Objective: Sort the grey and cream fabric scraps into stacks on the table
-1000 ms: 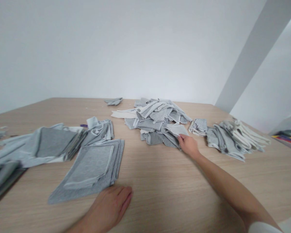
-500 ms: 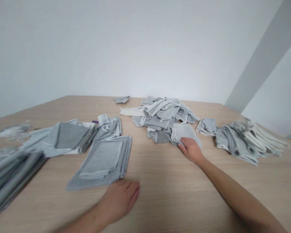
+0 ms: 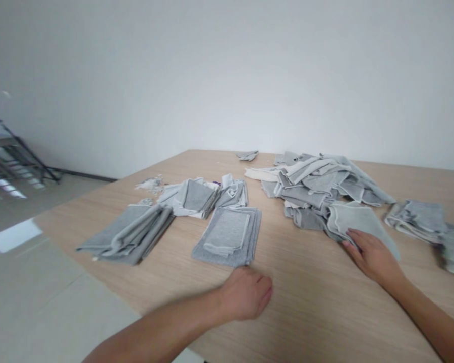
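My right hand [image 3: 371, 255] grips the near edge of a light grey cloth [image 3: 353, 220] with a white hem, at the front of a loose heap of grey and white cloths [image 3: 318, 184]. My left hand [image 3: 246, 293] rests on the wooden table [image 3: 310, 292] with its fingers curled under, nothing seen in it. It lies just in front of a flat stack of folded grey cloths [image 3: 229, 235].
More folded grey piles lie to the left [image 3: 130, 233] and behind [image 3: 194, 196]. A small cloth [image 3: 247, 155] sits at the far edge, another bundle [image 3: 418, 220] at the right. The table's left edge drops to a tiled floor; a metal frame [image 3: 11, 156] stands by the wall.
The view has swung left, so everything sits further right. My right hand has drawn the light grey cloth out of the heap toward me. My left hand's fingers have curled in.
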